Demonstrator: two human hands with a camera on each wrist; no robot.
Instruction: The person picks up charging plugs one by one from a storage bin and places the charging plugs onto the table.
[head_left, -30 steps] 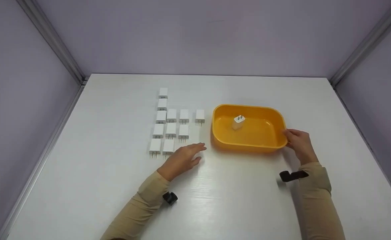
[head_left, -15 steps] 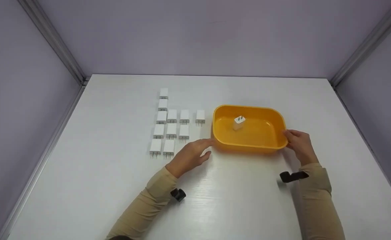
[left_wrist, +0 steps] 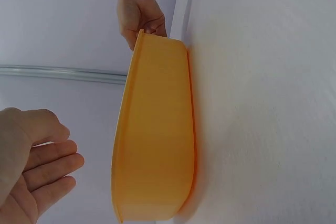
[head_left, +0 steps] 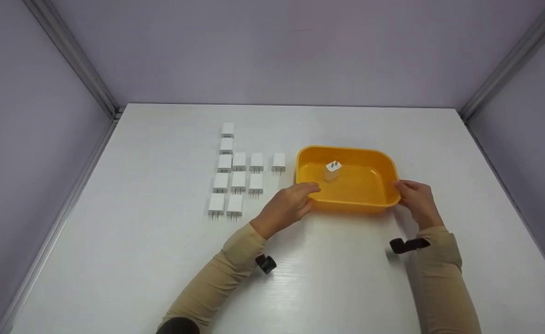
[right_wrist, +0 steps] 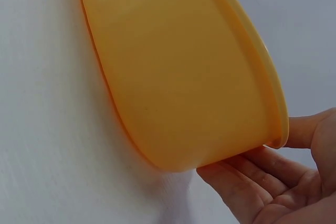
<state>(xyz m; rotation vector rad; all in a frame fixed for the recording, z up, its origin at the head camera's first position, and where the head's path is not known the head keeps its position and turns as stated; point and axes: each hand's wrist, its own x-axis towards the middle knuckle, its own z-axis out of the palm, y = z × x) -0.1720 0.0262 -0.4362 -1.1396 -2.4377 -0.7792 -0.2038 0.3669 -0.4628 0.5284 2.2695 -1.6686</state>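
Observation:
My right hand (head_left: 418, 200) grips the right end of a yellow plastic basin (head_left: 358, 185), thumb at the rim and fingers against the outer wall in the right wrist view. Inside the basin, left of its middle, a white plug-in charger (head_left: 332, 170) stands with its two prongs up. My left hand (head_left: 285, 208) holds nothing; in the head view it overlaps the basin's near left corner. The left wrist view shows that hand (left_wrist: 31, 166) apart from the basin wall (left_wrist: 155, 129), fingers loosely bent.
Several more white chargers (head_left: 238, 182) lie in rows on the white table (head_left: 161, 260) left of the basin, most with prongs toward me. One charger (head_left: 278, 161) lies apart, nearest the basin. Pale walls (head_left: 272, 55) enclose the table at the back and sides.
My left hand has moved right and slightly away from me, from beside the chargers to over the basin's near left corner. The right hand, basin and chargers have stayed in place.

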